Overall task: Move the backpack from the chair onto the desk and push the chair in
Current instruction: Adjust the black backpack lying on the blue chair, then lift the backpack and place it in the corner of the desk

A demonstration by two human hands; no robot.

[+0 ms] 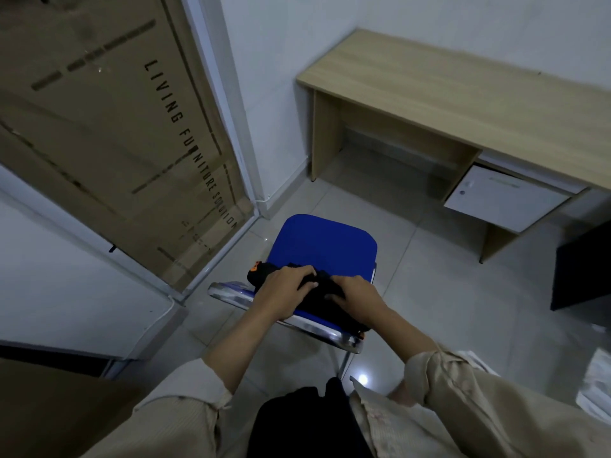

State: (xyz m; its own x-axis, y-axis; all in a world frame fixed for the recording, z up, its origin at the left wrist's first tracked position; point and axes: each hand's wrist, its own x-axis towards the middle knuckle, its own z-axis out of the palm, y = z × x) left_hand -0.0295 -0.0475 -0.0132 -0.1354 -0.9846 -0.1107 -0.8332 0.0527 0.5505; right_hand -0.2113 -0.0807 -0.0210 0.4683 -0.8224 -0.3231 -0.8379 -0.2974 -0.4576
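A black backpack [325, 294] with small orange tabs lies against the backrest of a blue chair [322, 244] with a chrome frame, just below me. My left hand [286, 290] grips the backpack's top from the left. My right hand [355, 297] grips it from the right, and both sets of fingers are closed on the fabric. Much of the backpack is hidden under my hands. The light wooden desk [463, 94] stands against the wall at the upper right, its top bare. The chair stands away from the desk, on the tiled floor.
A large cardboard furniture box [109, 127] leans behind a glass panel on the left. A white drawer unit [502, 200] hangs under the desk's right side. A dark object [582, 269] stands at the right edge. Grey tiled floor lies between chair and desk.
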